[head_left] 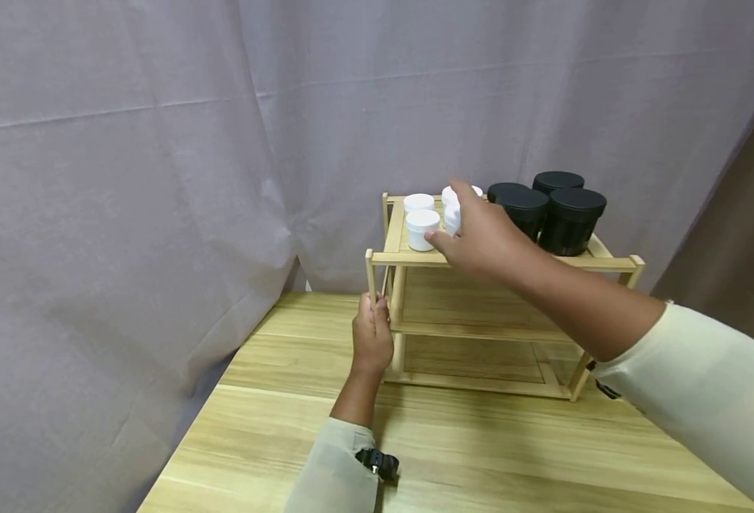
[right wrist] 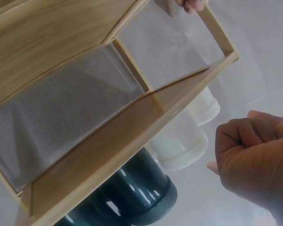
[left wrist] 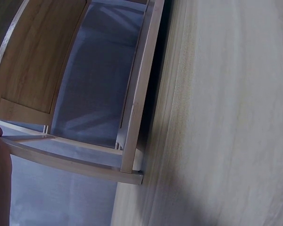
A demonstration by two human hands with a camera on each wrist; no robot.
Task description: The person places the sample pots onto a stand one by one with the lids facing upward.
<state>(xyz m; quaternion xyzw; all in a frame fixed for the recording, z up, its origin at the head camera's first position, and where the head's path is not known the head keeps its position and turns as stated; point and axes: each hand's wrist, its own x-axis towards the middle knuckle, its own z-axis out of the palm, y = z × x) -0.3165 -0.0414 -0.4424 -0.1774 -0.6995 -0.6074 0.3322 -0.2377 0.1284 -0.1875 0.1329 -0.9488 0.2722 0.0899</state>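
Observation:
A light wooden rack (head_left: 479, 330) stands on the wooden table, seen in all three views. In the head view my left hand (head_left: 373, 335) grips the rack's front left post. My right hand (head_left: 479, 231) is over the top shelf, thumb and a raised finger spread apart, close to the white jars. A front white jar (head_left: 422, 230) stands just beside the thumb. Another white jar (head_left: 452, 217) is partly hidden behind this hand. In the right wrist view my right hand (right wrist: 254, 157) appears apart from the lidded white jar (right wrist: 179, 141), its other fingers bent.
Several black lidded jars (head_left: 569, 221) stand at the right of the top shelf. More white jars (head_left: 419, 203) sit in the back row. Grey curtain (head_left: 159, 178) hangs behind and left of the table (head_left: 274, 399).

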